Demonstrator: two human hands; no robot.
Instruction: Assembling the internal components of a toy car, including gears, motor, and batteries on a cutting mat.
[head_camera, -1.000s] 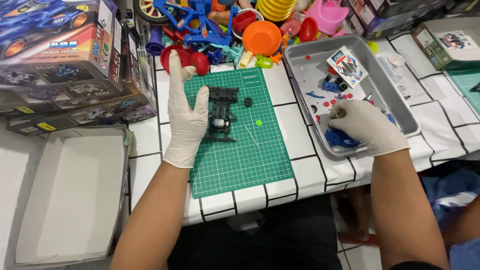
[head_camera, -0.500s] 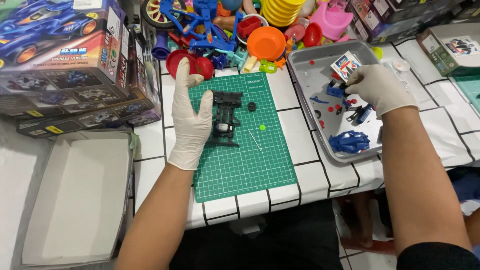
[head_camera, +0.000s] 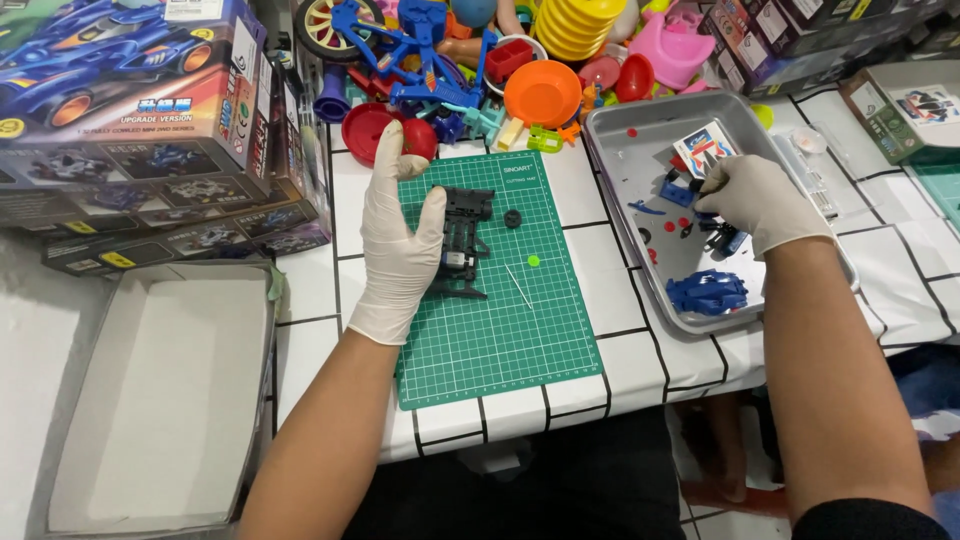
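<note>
Left hand (head_camera: 398, 240): gloved, fingers spread flat, thumb against the black toy-car chassis (head_camera: 464, 243), steadying it on the green cutting mat (head_camera: 500, 320).
Right hand (head_camera: 757, 200): gloved, fingers curled down among small parts in the metal tray (head_camera: 640, 270); what it grips is hidden.
Blue car body (head_camera: 708, 292): lies loose in the tray, within reach.

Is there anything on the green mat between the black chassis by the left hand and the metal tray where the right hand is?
Only small bits: a black gear, a green dot-like piece and a thin white stick lie on the mat right of the chassis. Past them is bare tabletop up to the tray.
</note>
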